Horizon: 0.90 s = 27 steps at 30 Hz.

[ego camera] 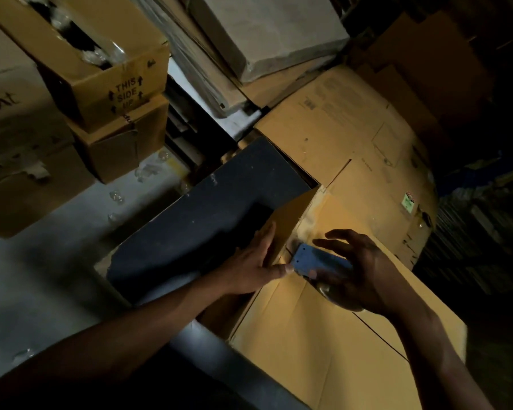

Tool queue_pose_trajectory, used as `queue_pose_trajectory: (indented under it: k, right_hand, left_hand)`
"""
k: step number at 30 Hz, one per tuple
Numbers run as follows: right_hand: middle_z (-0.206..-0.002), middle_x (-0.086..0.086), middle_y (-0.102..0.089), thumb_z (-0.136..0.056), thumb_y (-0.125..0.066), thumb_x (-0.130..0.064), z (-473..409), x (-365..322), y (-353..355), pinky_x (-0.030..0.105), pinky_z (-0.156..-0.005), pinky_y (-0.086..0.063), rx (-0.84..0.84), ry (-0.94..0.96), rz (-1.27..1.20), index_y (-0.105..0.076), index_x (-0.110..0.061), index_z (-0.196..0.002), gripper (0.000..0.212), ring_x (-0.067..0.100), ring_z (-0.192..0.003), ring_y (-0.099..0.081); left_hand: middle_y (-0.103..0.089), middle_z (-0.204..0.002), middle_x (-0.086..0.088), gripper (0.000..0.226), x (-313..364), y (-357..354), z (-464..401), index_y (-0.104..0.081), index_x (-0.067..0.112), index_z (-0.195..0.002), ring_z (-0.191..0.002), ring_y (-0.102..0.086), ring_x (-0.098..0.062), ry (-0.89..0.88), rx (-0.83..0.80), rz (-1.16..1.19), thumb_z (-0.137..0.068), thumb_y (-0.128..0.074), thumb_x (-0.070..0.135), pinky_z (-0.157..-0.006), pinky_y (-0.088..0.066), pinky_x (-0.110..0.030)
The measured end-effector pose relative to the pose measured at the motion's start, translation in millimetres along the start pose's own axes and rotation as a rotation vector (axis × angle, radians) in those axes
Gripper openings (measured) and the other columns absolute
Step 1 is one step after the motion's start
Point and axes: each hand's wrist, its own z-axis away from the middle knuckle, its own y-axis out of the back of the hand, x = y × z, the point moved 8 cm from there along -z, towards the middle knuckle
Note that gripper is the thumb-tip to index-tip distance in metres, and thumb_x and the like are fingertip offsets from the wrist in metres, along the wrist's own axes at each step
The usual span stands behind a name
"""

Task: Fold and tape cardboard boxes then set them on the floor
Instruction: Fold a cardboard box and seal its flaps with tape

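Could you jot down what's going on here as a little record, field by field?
Place: dim storeroom with stacked cardboard
Work piece: large yellow-brown cardboard box
Left hand: fingers straight, pressing the box's flap edge
Right hand: holds a blue tape dispenser at the box top
Nearby: brown carton printed THIS SIDE UP, open-topped
Dark panel: beside the box

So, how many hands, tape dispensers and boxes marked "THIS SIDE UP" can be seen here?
Hands: 2, the left hand on the box being folded, the right hand
Blue tape dispenser: 1, in the right hand
Box marked "THIS SIDE UP": 1
Total: 4
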Motion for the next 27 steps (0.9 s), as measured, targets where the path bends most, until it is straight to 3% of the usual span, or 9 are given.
queue_pose_trajectory:
  k: [2,4,6,8,12,16,19,22,27]
  right_hand:
    - [-0.144,-0.003,-0.053,-0.080,-0.055,-0.081,9.8,6.5,-5.7,0.030,-0.085,-0.057,-0.039,0.005,0.067,-0.049,-0.033,-0.147,0.083,0.013,-0.114,-0.058]
    - [-0.136,-0.007,-0.057,-0.081,-0.066,-0.067,16.7,11.3,-15.3,0.030,-0.081,-0.058,-0.101,-0.002,0.134,-0.042,-0.036,-0.152,0.081,0.010,-0.105,-0.061]
    - [-0.124,-0.010,-0.060,-0.088,-0.063,-0.060,21.0,13.3,-18.4,0.031,-0.075,-0.058,-0.103,0.008,0.184,-0.035,-0.040,-0.155,0.075,0.009,-0.093,-0.062]
    - [-0.115,-0.011,-0.058,-0.091,-0.051,-0.068,27.6,17.7,-17.5,0.029,-0.070,-0.057,-0.108,0.024,0.164,-0.029,-0.046,-0.156,0.072,0.007,-0.085,-0.061]
    - [-0.112,-0.016,-0.052,-0.092,-0.053,-0.069,52.4,45.4,-2.0,0.018,-0.063,-0.049,-0.115,0.012,0.129,-0.016,-0.059,-0.155,0.073,0.004,-0.083,-0.056]
    - [-0.115,-0.016,-0.054,-0.094,-0.059,-0.062,98.3,79.7,11.8,0.020,-0.071,-0.053,-0.124,-0.051,0.125,-0.023,-0.059,-0.153,0.070,0.002,-0.090,-0.056]
    - [-0.111,-0.015,-0.050,-0.096,-0.055,-0.064,130.3,98.1,5.1,0.010,-0.063,-0.040,-0.156,-0.065,0.178,-0.016,-0.057,-0.155,0.071,0.004,-0.090,-0.054]
    - [-0.118,-0.014,-0.052,-0.096,-0.057,-0.062,148.8,113.9,-4.2,0.014,-0.067,-0.043,-0.175,-0.119,0.134,-0.011,-0.058,-0.153,0.073,0.004,-0.094,-0.052]
    - [-0.111,-0.010,-0.046,-0.096,-0.056,-0.063,145.4,117.6,-28.5,0.023,-0.072,-0.039,-0.133,-0.108,0.147,-0.017,-0.052,-0.159,0.075,0.006,-0.090,-0.043]
  left_hand:
    - [0.027,-0.167,0.012,0.102,34.4,9.1,3.7,0.025,0.033,-0.159,-0.155,0.024,-0.009,-0.212,0.104,-0.306,-0.100,-0.055,0.057,-0.130,0.003,-0.047]
    - [0.027,-0.168,0.009,0.101,60.5,-2.9,6.2,0.023,0.025,-0.161,-0.152,0.030,-0.007,-0.367,0.102,-0.579,-0.100,-0.049,0.063,-0.129,0.011,-0.044]
    - [0.024,-0.169,0.001,0.106,63.6,-17.6,2.9,0.019,0.016,-0.162,-0.153,0.030,-0.012,-0.394,0.083,-0.853,-0.097,-0.040,0.075,-0.128,0.011,-0.049]
    - [0.019,-0.171,-0.005,0.111,63.8,-18.4,2.6,0.018,0.010,-0.162,-0.154,0.026,-0.014,-0.374,0.094,-1.004,-0.093,-0.034,0.081,-0.128,0.008,-0.053]
    - [0.020,-0.171,-0.002,0.113,64.2,-16.0,2.1,0.020,0.010,-0.161,-0.154,0.025,-0.011,-0.301,0.071,-1.107,-0.090,-0.027,0.085,-0.128,0.005,-0.051]
    - [0.029,-0.169,0.003,0.110,66.9,-19.1,3.4,0.021,0.017,-0.162,-0.154,0.029,-0.010,-0.252,0.051,-1.189,-0.089,-0.020,0.089,-0.128,0.002,-0.052]
    - [0.030,-0.168,0.005,0.113,67.7,-19.8,5.0,0.022,0.020,-0.162,-0.153,0.030,-0.010,-0.234,0.050,-1.227,-0.085,-0.013,0.095,-0.128,0.004,-0.052]
    - [0.030,-0.168,0.005,0.117,69.0,-20.9,5.5,0.021,0.021,-0.162,-0.154,0.029,-0.012,-0.209,0.034,-1.285,-0.080,-0.008,0.099,-0.128,0.005,-0.054]
    - [0.038,-0.164,0.000,0.116,75.9,-30.9,9.6,0.026,0.022,-0.159,-0.151,0.035,-0.019,-0.130,0.026,-1.422,-0.077,0.001,0.100,-0.123,0.012,-0.061]
